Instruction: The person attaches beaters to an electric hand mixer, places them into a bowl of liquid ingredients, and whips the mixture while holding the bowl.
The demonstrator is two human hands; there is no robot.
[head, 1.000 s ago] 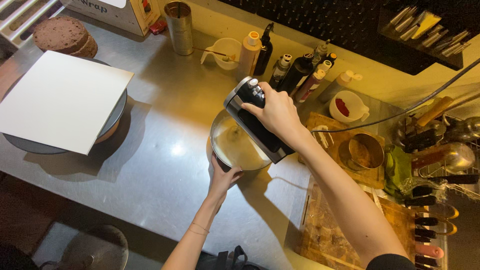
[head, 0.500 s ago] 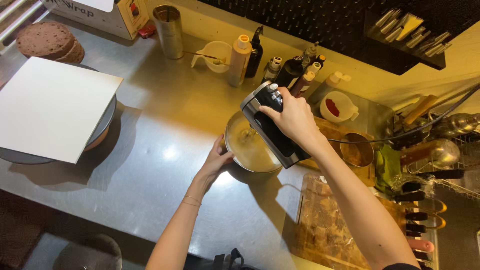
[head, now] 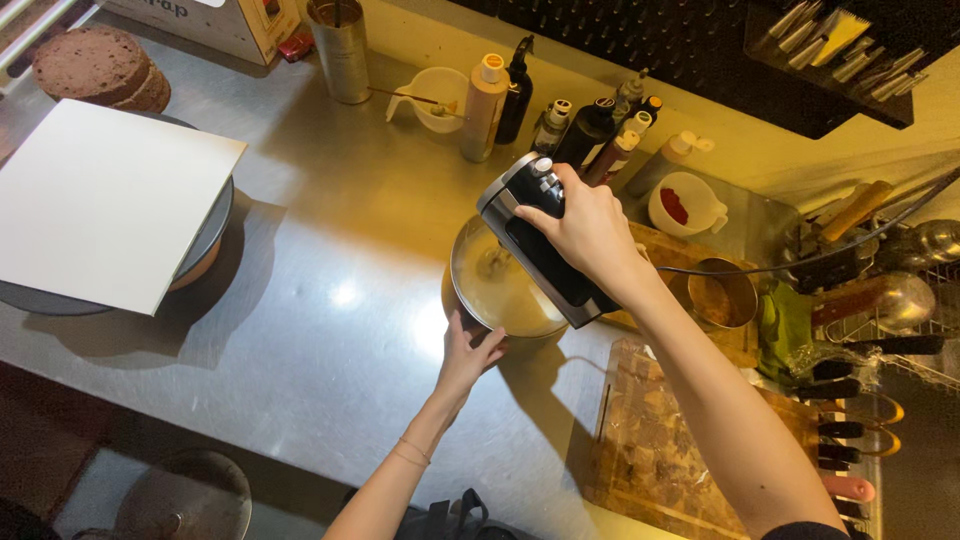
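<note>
Right hand: the right hand (head: 588, 232) is wrapped tightly around the top handle of the hand mixer (head: 545, 240), fingers curled over the grip.
Left hand: the left hand (head: 470, 352) is pressed against the near rim of the mixing bowl (head: 500, 285), fingers spread on its outer wall to brace it.
Mixer position: held tilted over the bowl, the beaters (head: 492, 262) dipping into pale batter (their tips are hidden).
Mixer handling: judged moderately heavy and rigid, with a smooth dark casing; the handle is the proper hold, and the trailing cord (head: 800, 262) may tug sideways.
Bowl position: on the steel counter (head: 330, 300), just beside a wooden board (head: 670, 440).
Bowl handling: thin metal, probably light and liable to slide or spin on the smooth counter; best gripped at the rim or wall.
Surroundings: bottles (head: 590, 125) stand behind the bowl; a white square board (head: 100, 200) rests on a turntable well apart to the left.
</note>
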